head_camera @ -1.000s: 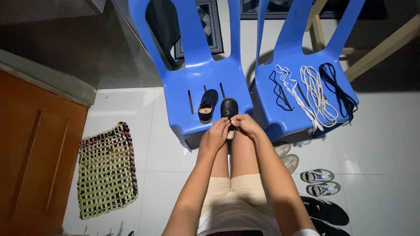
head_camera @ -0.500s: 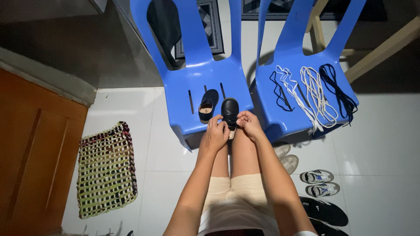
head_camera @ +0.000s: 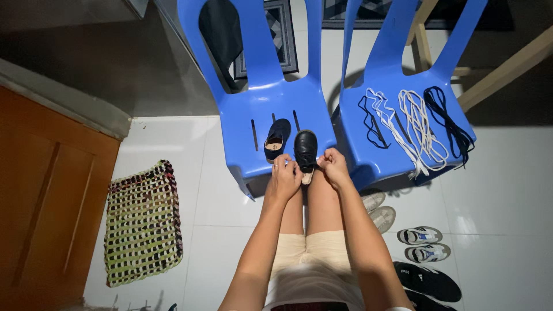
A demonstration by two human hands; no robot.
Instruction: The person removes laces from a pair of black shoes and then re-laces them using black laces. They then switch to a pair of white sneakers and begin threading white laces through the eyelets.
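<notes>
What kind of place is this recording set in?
Probably a home entryway or tiled indoor corner: white floor tiles, a woven mat beside a wooden door, and pairs of shoes lined up on the floor by blue plastic chairs.

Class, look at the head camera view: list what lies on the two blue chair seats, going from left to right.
Dark blue shoe → black shoe → black lace → thin white lace → bundled white lace → dark lace.
</notes>
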